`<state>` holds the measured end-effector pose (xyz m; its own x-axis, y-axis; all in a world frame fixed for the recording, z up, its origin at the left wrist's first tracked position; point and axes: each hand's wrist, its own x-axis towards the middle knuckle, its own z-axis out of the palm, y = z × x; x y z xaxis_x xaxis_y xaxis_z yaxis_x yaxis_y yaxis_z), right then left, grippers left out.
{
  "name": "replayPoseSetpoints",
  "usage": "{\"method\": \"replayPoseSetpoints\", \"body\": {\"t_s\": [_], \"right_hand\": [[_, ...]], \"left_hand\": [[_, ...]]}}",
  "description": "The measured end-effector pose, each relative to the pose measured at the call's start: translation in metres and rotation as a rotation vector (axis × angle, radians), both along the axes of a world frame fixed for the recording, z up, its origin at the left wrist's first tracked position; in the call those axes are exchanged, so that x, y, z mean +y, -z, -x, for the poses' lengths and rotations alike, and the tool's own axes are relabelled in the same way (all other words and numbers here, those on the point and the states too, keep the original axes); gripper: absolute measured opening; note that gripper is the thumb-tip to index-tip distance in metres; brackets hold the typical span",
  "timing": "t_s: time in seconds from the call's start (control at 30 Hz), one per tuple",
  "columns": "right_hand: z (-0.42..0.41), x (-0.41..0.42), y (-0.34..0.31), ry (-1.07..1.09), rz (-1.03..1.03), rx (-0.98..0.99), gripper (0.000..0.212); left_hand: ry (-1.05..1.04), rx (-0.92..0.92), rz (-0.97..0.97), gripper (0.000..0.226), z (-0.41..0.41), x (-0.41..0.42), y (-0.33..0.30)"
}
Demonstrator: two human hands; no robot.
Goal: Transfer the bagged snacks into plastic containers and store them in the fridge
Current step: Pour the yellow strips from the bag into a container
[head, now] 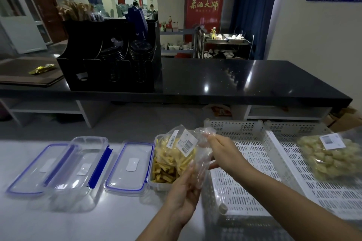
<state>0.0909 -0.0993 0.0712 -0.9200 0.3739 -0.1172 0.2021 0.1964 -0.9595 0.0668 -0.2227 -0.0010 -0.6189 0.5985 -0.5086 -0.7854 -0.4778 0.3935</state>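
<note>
1. Bag of yellow snack sticks is pinched by both hands, tipped over the open container just below the grip.
2. Left hand clamps the bag's lower end; right hand pinches its upper corner.
3. Step in hand, I judge: emptying (sticks already fill the container).
4. Next calls for shaking out the remainder, then fitting the lid left of the grip.

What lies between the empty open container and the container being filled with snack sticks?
In the head view, a blue-rimmed lid lies flat on the counter between them.
</note>
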Motion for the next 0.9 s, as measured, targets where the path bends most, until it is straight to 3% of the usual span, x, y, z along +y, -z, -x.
{"method": "replayPoseSetpoints", "body": {"t_s": [0.13,0.2,0.27,0.4,0.57,0.83,0.9], "right_hand": [[-0.004,0.001,0.002,-0.147,-0.069,-0.135,0.017],[-0.009,0.003,0.008,-0.194,-0.138,-0.152,0.053],[-0.015,0.002,0.012,-0.244,-0.139,-0.138,0.074],[-0.017,0.007,0.019,-0.22,-0.074,-0.182,0.092],[-0.012,0.017,0.031,-0.127,0.039,-0.137,0.088],[-0.006,0.021,0.036,-0.014,0.139,-0.133,0.061],[-0.002,0.028,0.035,0.084,0.135,-0.109,0.064]], "left_hand": [[-0.028,0.027,0.024,0.032,0.0,0.004,0.001],[-0.026,0.031,0.035,0.033,0.001,0.006,0.002],[-0.001,0.016,0.036,0.038,0.002,0.006,0.003],[0.164,0.03,0.038,0.034,0.004,-0.003,0.003],[0.196,0.06,0.088,0.044,0.012,-0.007,0.003],[0.077,0.066,0.247,0.014,0.015,-0.005,0.007],[0.1,0.066,0.283,0.013,0.016,-0.009,0.008]]}}
